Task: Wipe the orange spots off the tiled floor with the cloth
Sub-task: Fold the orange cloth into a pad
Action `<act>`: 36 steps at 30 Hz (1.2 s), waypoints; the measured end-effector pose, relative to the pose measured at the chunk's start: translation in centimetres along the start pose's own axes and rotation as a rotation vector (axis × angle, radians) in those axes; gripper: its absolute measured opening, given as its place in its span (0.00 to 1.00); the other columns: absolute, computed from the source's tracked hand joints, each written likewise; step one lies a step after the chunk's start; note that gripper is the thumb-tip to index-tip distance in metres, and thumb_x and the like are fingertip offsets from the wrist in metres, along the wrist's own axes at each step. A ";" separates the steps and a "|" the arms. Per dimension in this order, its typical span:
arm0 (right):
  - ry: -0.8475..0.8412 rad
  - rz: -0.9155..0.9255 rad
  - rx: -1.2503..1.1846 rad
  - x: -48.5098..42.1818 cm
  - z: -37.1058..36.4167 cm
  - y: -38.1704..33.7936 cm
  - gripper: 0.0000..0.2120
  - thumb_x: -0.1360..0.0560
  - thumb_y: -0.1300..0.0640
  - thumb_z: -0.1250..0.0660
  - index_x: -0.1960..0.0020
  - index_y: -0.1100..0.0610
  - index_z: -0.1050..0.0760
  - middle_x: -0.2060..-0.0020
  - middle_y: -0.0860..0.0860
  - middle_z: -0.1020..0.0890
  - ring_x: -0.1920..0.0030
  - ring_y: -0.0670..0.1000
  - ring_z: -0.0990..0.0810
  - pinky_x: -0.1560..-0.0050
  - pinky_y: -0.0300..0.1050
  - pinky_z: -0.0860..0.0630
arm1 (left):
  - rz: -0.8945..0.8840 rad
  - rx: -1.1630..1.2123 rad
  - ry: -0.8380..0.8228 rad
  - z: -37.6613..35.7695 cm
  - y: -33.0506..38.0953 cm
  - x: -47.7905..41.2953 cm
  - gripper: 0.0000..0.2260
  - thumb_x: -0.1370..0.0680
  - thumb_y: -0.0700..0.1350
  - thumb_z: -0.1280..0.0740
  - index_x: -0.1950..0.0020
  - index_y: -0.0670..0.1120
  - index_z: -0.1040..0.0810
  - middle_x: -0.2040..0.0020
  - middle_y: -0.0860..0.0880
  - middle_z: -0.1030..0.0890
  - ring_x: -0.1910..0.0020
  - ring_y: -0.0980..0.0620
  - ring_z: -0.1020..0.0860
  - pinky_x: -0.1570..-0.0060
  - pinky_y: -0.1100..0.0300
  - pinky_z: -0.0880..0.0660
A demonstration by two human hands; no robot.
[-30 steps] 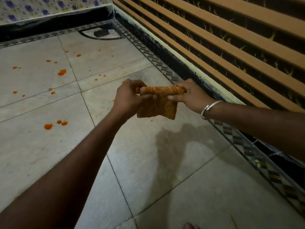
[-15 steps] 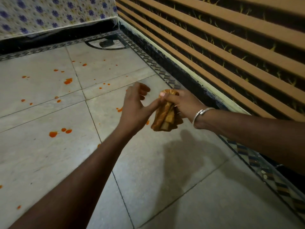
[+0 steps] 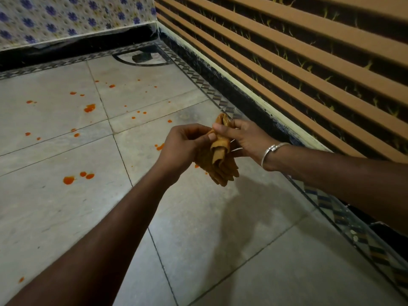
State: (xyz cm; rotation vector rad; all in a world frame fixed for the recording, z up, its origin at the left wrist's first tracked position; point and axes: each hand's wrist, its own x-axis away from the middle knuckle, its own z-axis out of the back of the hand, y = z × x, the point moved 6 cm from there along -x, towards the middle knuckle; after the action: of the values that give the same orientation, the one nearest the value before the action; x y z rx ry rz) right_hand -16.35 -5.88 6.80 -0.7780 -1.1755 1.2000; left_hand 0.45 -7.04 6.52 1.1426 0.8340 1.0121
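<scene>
Cloth [image 3: 218,160], orange-brown and bunched in folds, hangs above the tiled floor [image 3: 66,217] between both hands. Left hand [image 3: 183,146], at its 9 o'clock, has its grip curled onto the folds. At 2 o'clock, right hand [image 3: 245,138] pinches the upper end, grip clamped on it. Orange spots [image 3: 68,180] dot the floor from 8 to 11 o'clock of the hands.
</scene>
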 end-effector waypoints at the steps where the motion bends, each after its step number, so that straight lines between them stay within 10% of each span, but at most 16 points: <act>1: -0.010 -0.003 -0.004 -0.1 0.1 0.1 0.25 0.26 0.39 0.30 0.38 0.57 0.24 0.48 0.54 0.15 0.46 0.55 0.15 0.44 0.55 0.18 | 0.011 0.020 0.006 0.1 -0.2 0.0 0.09 0.17 0.44 0.32 0.41 0.43 0.15 0.49 0.48 0.12 0.49 0.48 0.14 0.53 0.55 0.17; 10: -0.001 0.283 0.420 0.4 -1.0 -1.9 0.22 0.20 0.63 0.35 0.34 0.48 0.40 0.46 0.63 0.21 0.57 0.60 0.15 0.59 0.52 0.15 | 0.053 -0.028 0.334 2.6 0.0 -0.3 0.09 0.18 0.45 0.30 0.40 0.44 0.16 0.48 0.47 0.14 0.48 0.48 0.15 0.51 0.50 0.15; 13: -0.040 0.350 0.656 0.5 -2.1 -2.0 0.14 0.18 0.63 0.40 0.35 0.51 0.29 0.45 0.55 0.21 0.55 0.49 0.20 0.64 0.32 0.24 | 0.002 -0.121 0.384 2.7 0.8 0.0 0.09 0.17 0.45 0.30 0.40 0.44 0.15 0.48 0.48 0.14 0.50 0.50 0.15 0.52 0.52 0.15; 17: 0.092 0.245 0.493 -0.1 -1.1 -1.8 0.18 0.19 0.64 0.39 0.32 0.51 0.26 0.42 0.46 0.23 0.44 0.48 0.22 0.50 0.39 0.22 | -0.133 -0.399 0.313 0.7 2.5 0.8 0.09 0.17 0.46 0.31 0.40 0.47 0.15 0.48 0.52 0.14 0.51 0.58 0.17 0.54 0.68 0.21; 20: 0.128 0.124 0.266 -0.5 -0.6 -1.3 0.13 0.17 0.54 0.42 0.41 0.58 0.22 0.46 0.59 0.19 0.46 0.59 0.20 0.43 0.58 0.21 | -0.193 -0.490 0.253 -1.3 3.0 1.4 0.10 0.16 0.45 0.32 0.37 0.47 0.15 0.46 0.52 0.14 0.50 0.59 0.19 0.54 0.77 0.26; 27: 0.167 0.099 0.095 -0.4 0.2 -1.0 0.10 0.16 0.52 0.40 0.40 0.54 0.24 0.46 0.53 0.19 0.45 0.52 0.19 0.44 0.50 0.23 | -0.158 -0.179 0.150 -1.8 2.5 1.5 0.08 0.18 0.44 0.30 0.39 0.47 0.15 0.47 0.52 0.14 0.49 0.58 0.16 0.45 0.57 0.17; 30: 0.069 0.164 0.087 -0.5 0.5 -2.1 0.08 0.17 0.57 0.39 0.40 0.52 0.24 0.46 0.50 0.18 0.46 0.49 0.17 0.42 0.50 0.20 | -0.084 -0.064 0.262 1.2 1.4 0.4 0.22 0.23 0.53 0.24 0.30 0.51 0.24 0.35 0.52 0.20 0.38 0.57 0.22 0.41 0.55 0.20; 33: -0.191 0.252 0.123 0.3 -0.3 -4.1 0.08 0.18 0.60 0.39 0.42 0.51 0.24 0.46 0.47 0.18 0.46 0.46 0.18 0.45 0.43 0.20 | 0.087 0.011 -0.003 2.2 -0.6 -0.4 0.41 0.31 0.61 0.20 0.22 0.56 0.33 0.24 0.50 0.29 0.26 0.50 0.30 0.31 0.48 0.27; 36: -0.342 0.243 0.176 0.5 -0.6 -5.0 0.08 0.18 0.61 0.39 0.42 0.50 0.25 0.46 0.47 0.19 0.47 0.44 0.18 0.50 0.39 0.21 | 0.131 0.091 -0.321 2.1 -1.6 0.2 0.28 0.26 0.54 0.23 0.29 0.47 0.23 0.34 0.43 0.18 0.35 0.41 0.19 0.35 0.39 0.22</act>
State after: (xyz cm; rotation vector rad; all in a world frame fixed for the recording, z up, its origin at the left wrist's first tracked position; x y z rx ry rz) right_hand -14.39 -6.46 11.41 -0.6081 -1.2536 1.6642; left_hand 2.76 -7.63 5.44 1.4086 0.5588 0.8728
